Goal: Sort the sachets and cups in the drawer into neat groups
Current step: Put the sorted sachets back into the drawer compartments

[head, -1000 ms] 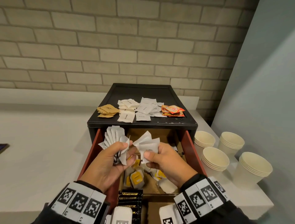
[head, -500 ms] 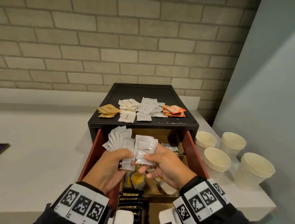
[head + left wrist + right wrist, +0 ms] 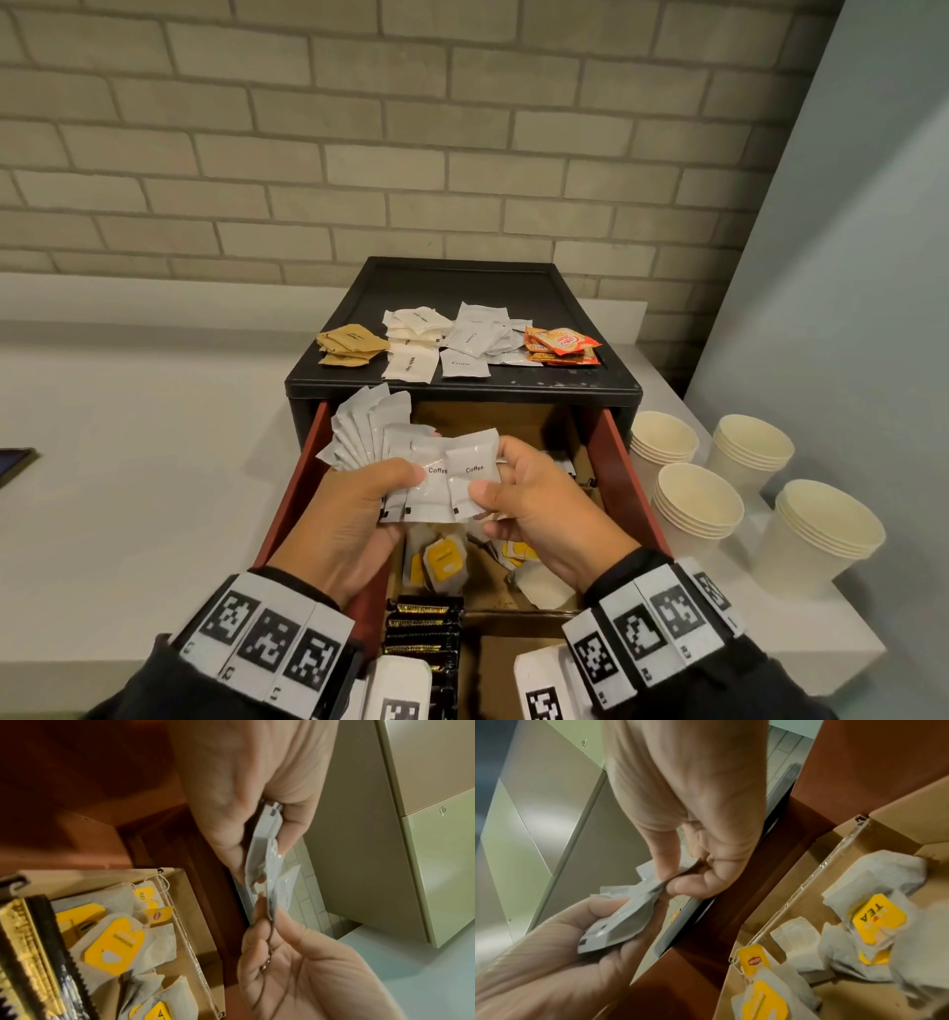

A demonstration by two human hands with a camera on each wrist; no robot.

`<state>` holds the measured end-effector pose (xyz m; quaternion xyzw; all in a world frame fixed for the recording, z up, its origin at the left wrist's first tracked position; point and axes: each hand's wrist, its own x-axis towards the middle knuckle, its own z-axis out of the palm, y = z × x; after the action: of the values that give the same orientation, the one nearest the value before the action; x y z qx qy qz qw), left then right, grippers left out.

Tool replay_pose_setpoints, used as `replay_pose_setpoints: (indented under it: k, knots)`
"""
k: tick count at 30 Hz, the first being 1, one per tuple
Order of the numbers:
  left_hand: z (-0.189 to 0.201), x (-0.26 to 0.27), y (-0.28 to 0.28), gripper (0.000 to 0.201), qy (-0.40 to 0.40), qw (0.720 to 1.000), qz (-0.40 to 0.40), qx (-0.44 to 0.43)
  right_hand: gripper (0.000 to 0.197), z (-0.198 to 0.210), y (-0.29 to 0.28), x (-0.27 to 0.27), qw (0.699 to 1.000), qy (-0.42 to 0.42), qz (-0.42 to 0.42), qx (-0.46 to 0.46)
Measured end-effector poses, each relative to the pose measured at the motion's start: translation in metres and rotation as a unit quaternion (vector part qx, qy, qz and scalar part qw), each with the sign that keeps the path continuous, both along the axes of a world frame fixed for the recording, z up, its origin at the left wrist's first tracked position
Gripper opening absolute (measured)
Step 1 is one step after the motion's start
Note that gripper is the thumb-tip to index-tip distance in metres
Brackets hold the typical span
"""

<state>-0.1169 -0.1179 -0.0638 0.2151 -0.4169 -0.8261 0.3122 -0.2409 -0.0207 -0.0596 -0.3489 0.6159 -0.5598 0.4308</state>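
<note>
Both hands pinch white coffee sachets point(image 3: 464, 483): left hand point(image 3: 354, 509) holds the fan, right hand point(image 3: 534, 509) slides two more in from the right.

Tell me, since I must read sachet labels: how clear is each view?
Head view: evenly lit and sharp, "Coffee" legible on the white sachets, straight edges bowed by the wide lens. Left wrist view: dim, warm-tinted, the left hand soft. Right wrist view: the right hand blurred, tea bags readable.

Head view is looking down from above at the open drawer point(image 3: 624, 462); both wrist views are looking up close, sharing the sachets point(image 3: 264, 850)
</note>
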Motion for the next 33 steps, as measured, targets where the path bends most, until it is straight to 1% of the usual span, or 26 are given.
replay_pose_setpoints:
  k: [3,5,7,9,11,13,15,17,19,21,22,24,25,26,28,30,31,33]
  knots:
    - [-0.001,0.0,-0.002,0.035,-0.001,0.999,0.032,0.016,0.025,0.002,0.0,-0.002,1.0,-0.006,-0.029,0.01]
    - [-0.001,0.0,-0.003,0.034,0.0,0.999,0.04,0.019,0.026,0.003,0.0,-0.001,1.0,-0.006,-0.024,0.019]
    - [0.0,-0.001,-0.001,0.032,0.003,1.0,0.026,0.013,0.027,0.003,0.0,0.003,0.999,0.013,-0.004,0.029]
    - [0.001,-0.001,0.004,0.031,0.004,1.0,-0.003,0.0,0.021,0.003,-0.001,0.011,0.999,0.041,0.014,0.033]
    - [0.001,-0.001,0.008,0.034,0.0,1.0,-0.027,-0.015,0.018,0.001,-0.004,0.017,0.997,0.073,0.018,0.03]
    - [0.0,-0.001,0.01,0.038,-0.006,0.999,-0.041,-0.027,0.016,-0.001,-0.007,0.02,0.991,0.127,0.012,0.03]
    - [0.0,-0.001,0.011,0.046,-0.022,0.998,-0.05,-0.035,0.022,-0.001,-0.008,0.021,0.986,0.164,0.01,0.032]
    - [0.0,-0.001,0.012,0.047,-0.04,0.996,-0.062,-0.044,0.027,-0.001,-0.007,0.021,0.981,0.187,0.019,0.042]
    - [0.0,-0.001,0.013,0.052,-0.043,0.995,-0.072,-0.05,0.025,-0.001,-0.005,0.019,0.973,0.223,0.027,0.052]
    - [0.0,-0.001,0.013,0.059,-0.039,0.995,-0.076,-0.056,0.021,0.002,-0.004,0.017,0.959,0.279,0.021,0.055]
    - [0.001,0.0,0.013,0.061,-0.035,0.994,-0.08,-0.059,0.028,0.004,-0.004,0.016,0.949,0.309,0.016,0.059]
    - [0.002,0.002,0.012,0.067,-0.03,0.993,-0.093,-0.062,0.069,0.01,-0.002,0.012,0.937,0.34,0.01,0.08]
    - [0.002,0.002,0.012,0.068,-0.029,0.992,-0.104,-0.062,0.086,0.016,0.001,0.011,0.936,0.342,0.005,0.079]
    - [0.002,0.003,0.013,0.067,-0.029,0.991,-0.116,-0.059,0.098,0.022,0.004,0.01,0.937,0.342,0.005,0.066]
    - [0.004,0.003,0.014,0.063,-0.029,0.988,-0.143,-0.053,0.114,0.034,0.011,0.008,0.933,0.358,0.029,0.033]
    - [0.006,0.005,0.016,0.056,-0.023,0.982,-0.179,-0.055,0.126,0.046,0.016,0.005,0.922,0.379,0.079,0.03]
    - [0.007,0.006,0.017,0.053,-0.02,0.977,-0.201,-0.063,0.131,0.052,0.019,0.004,0.91,0.398,0.107,0.04]
    - [0.01,0.008,0.018,0.052,-0.023,0.967,-0.24,-0.083,0.135,0.066,0.024,0.003,0.875,0.453,0.154,0.066]
